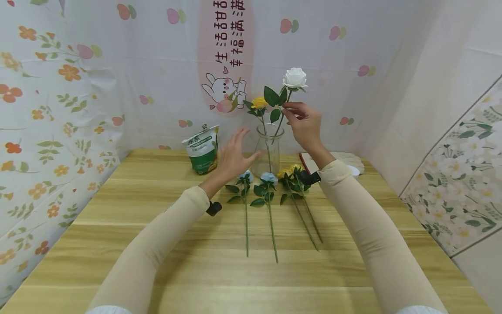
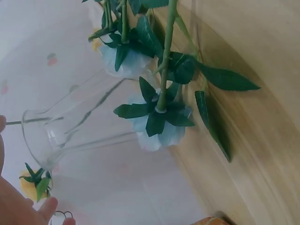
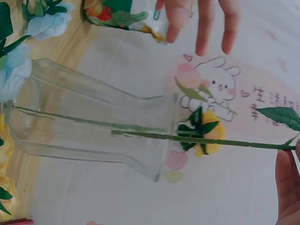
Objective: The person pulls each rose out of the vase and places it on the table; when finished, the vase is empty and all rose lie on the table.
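Note:
My right hand (image 1: 307,124) pinches the green stem of a white rose (image 1: 295,78) above a clear glass vase (image 1: 276,159). In the right wrist view the lower end of that stem (image 3: 211,141) reaches through the vase's mouth and stops well above its base. A yellow rose (image 1: 259,103) stands in the vase, its bloom over the rim. Just left of the vase, my left hand (image 1: 235,159) is raised with fingers extended, holding nothing. Whether it touches the glass is unclear. Two pale blue flowers (image 1: 269,177) lie in front of the vase.
Yellow flowers (image 1: 288,170) lie at the vase's front right, stems toward me. A green and white bag (image 1: 203,152) stands behind left. At the back right are a flat, red-edged object (image 1: 307,162) and a white round item (image 1: 354,170). A printed curtain (image 1: 164,56) hangs behind the table.

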A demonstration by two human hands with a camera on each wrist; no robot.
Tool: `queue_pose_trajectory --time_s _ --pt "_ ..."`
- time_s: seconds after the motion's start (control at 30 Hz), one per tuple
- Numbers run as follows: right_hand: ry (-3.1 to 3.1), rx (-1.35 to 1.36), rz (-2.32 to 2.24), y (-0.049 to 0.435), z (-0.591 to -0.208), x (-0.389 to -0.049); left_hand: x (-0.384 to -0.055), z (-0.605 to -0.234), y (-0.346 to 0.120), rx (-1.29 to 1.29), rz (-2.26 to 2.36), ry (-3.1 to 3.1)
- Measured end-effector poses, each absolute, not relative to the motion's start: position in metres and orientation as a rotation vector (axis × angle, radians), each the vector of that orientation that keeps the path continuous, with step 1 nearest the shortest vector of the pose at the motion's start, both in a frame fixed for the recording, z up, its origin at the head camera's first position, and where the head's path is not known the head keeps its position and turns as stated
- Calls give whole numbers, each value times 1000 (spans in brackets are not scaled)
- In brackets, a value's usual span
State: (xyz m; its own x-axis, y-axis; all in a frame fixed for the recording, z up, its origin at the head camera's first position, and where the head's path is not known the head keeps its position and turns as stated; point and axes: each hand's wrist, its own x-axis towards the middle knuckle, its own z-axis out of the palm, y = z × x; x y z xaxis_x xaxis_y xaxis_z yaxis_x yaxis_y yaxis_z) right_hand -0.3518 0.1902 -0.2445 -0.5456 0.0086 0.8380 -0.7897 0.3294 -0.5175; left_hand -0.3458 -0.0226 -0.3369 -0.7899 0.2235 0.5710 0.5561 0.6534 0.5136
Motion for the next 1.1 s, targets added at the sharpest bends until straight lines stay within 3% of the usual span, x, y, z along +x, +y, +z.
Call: queue_pose_trajectory --time_s 0.57,1.1 --pt "-1512 759 1350 187 -225 -313 -318 -330 -40 -675 -1164 -2142" --pt "-1680 731 1451 170 -240 -284 -284 -349 -56 -792 -1107 -2133"
